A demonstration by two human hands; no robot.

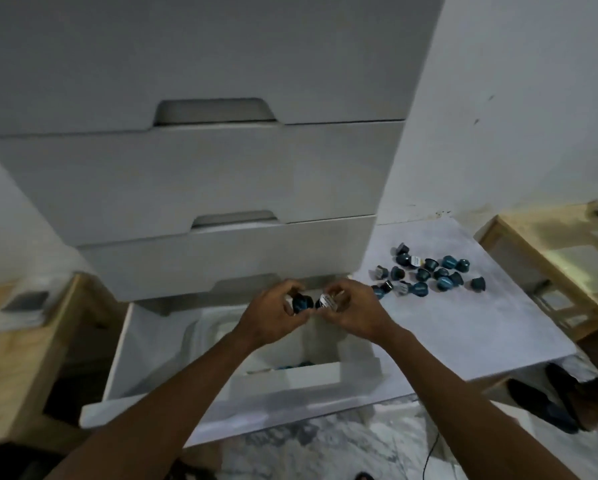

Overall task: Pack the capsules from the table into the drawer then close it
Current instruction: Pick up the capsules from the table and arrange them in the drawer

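The bottom drawer (124,407) of a white chest stands pulled out below me. Inside it is a white box (290,377) with a few blue capsules (292,366) showing at its bottom. Over the drawer, my left hand (273,317) grips a dark blue capsule (301,303), and my right hand (351,313) pinches another capsule (325,301) with its silver lid facing me. The two hands are almost touching. Several dark and teal capsules (425,273) lie scattered on the white table (464,334) to the right.
The chest's upper drawers (200,178) are shut above the open one. Wooden furniture stands at the left (13,358) and at the right (550,265). A dark shoe (540,403) lies on the marbled floor under the table's edge.
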